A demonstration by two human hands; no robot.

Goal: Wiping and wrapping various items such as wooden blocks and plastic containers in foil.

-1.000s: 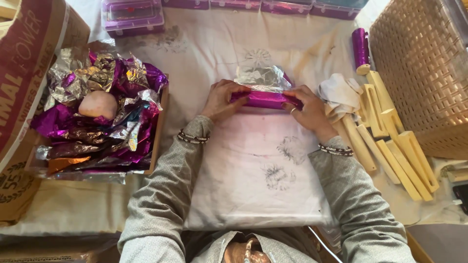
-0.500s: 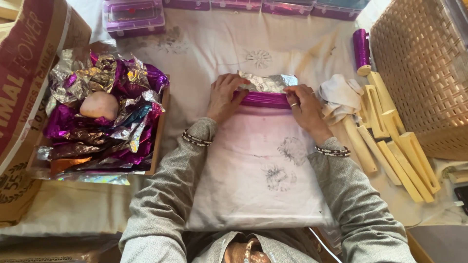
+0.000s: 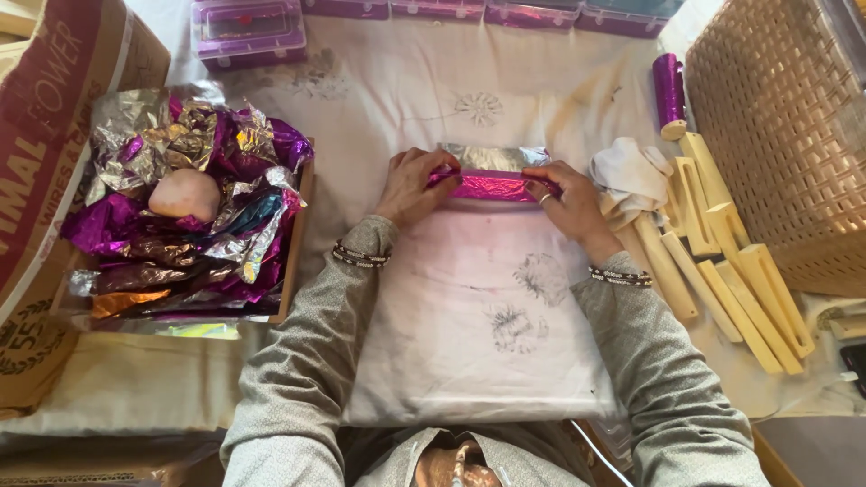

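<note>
Fingers (image 3: 431, 173) of the left hand (image 3: 413, 188) are closed on one end of a magenta foil roll (image 3: 494, 185), and those of the right hand (image 3: 570, 200) are pinched on the other end — the roll is held level between them. It is pressed onto a white cloth (image 3: 469, 343) spread on the tabletop, with a loose silver flap (image 3: 494, 156) of foil lying flat just beyond it. A box of crumpled foil (image 3: 189, 216) is set well to the left. Pale wooden pieces (image 3: 722, 261) are laid in a row to the right — beside a woven basket (image 3: 776, 126).
</note>
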